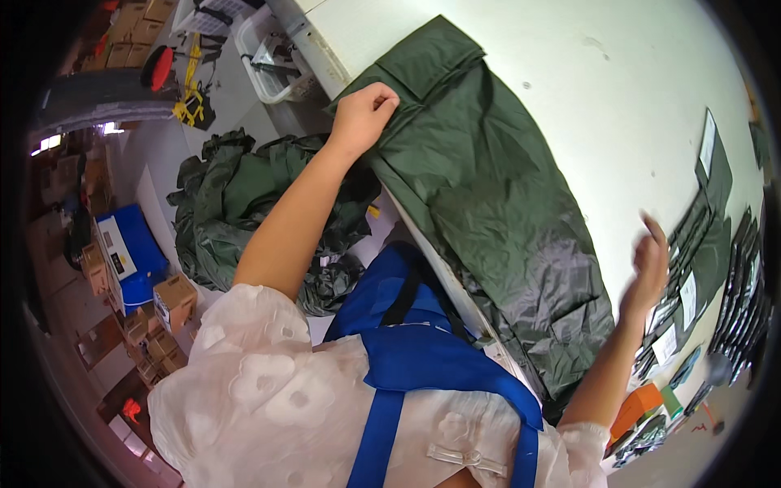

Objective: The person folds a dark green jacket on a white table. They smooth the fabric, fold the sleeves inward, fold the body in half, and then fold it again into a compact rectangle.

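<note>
A long piece of dark green, shiny fabric (496,179) lies along the near edge of the white table (602,89), its far end folded over into a flat band. My left hand (364,119) is closed at that folded end, its fingers curled against the fabric near the table's left edge. My right hand (648,264) is raised off the fabric, to its right, somewhat blurred; a finger stretches out and nothing shows in it. It is nearest to a stack of folded dark green packs (691,252) with white labels.
Left of the table lies a crumpled heap of green fabric (252,195). Beyond it stands a clear plastic bin (268,61). Farther left are a blue box (134,252) and cardboard boxes (175,302). More dark packs (736,293) and an orange box (634,409) are at the right.
</note>
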Demonstrator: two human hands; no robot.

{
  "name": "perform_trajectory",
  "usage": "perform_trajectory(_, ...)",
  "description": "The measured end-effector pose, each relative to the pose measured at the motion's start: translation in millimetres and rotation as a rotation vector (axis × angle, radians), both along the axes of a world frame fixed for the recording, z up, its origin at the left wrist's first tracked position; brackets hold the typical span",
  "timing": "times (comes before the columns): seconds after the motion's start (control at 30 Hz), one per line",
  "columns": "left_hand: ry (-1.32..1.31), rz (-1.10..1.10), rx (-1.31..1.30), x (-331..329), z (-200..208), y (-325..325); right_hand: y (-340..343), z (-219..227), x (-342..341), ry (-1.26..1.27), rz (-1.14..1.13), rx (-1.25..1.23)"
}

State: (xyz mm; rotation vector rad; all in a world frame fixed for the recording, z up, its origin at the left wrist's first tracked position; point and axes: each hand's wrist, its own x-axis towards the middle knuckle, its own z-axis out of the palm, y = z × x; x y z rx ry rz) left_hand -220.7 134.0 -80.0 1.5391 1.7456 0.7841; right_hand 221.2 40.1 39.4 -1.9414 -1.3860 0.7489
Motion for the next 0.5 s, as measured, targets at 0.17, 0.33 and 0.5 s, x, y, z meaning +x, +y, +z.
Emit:
perform_trajectory(0.17,0.112,-0.064,0.080,0,5,-2,109,-39,-180,0.132,0.555,0.104)
perform_trajectory(0.33,0.331,-0.166,0.109,8,17,3,159,-62,-247,0.011,0.656,0.045)
perform_trajectory(0.5,0.205,-0.083,0.163,1,1,0,146,-66,-256,0.095,0.492,-0.048)
